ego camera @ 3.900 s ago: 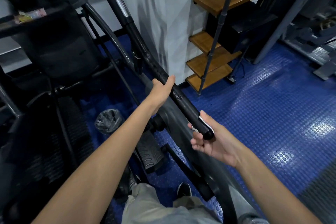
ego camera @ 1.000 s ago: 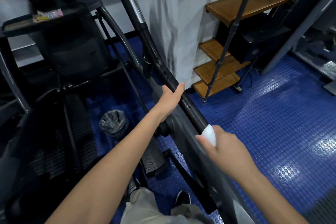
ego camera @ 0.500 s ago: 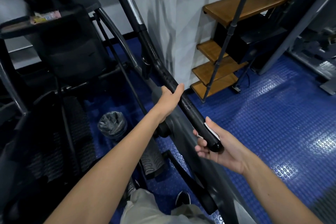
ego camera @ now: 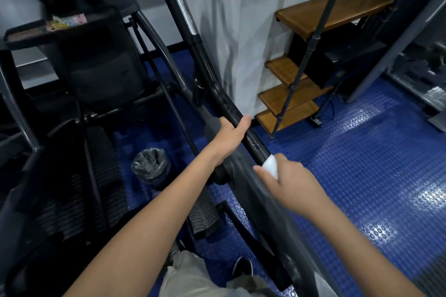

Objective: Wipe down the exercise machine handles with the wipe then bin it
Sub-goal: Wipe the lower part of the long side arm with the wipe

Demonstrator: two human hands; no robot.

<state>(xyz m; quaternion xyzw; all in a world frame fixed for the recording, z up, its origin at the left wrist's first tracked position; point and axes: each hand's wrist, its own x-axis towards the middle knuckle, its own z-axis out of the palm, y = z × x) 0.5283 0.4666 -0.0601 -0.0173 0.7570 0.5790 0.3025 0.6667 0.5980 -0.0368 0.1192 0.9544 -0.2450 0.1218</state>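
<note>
Both hands grip the handle (ego camera: 231, 113); right hand (ego camera: 293, 184) fingers curl round the wipe (ego camera: 270, 167); left hand (ego camera: 229, 135) fingers wrap higher

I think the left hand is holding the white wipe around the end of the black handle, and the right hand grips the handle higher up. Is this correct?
Not quite: the hands are swapped. In the head view the right hand holds the white wipe around the end of the black handle, and the left hand grips the handle higher up.

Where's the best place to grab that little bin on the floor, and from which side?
Grip the bin by its open rim, coming straight down from above. It stands upright, its liner folded over the rim, and machine parts crowd its sides, so the top looks the clearest way in.
</note>
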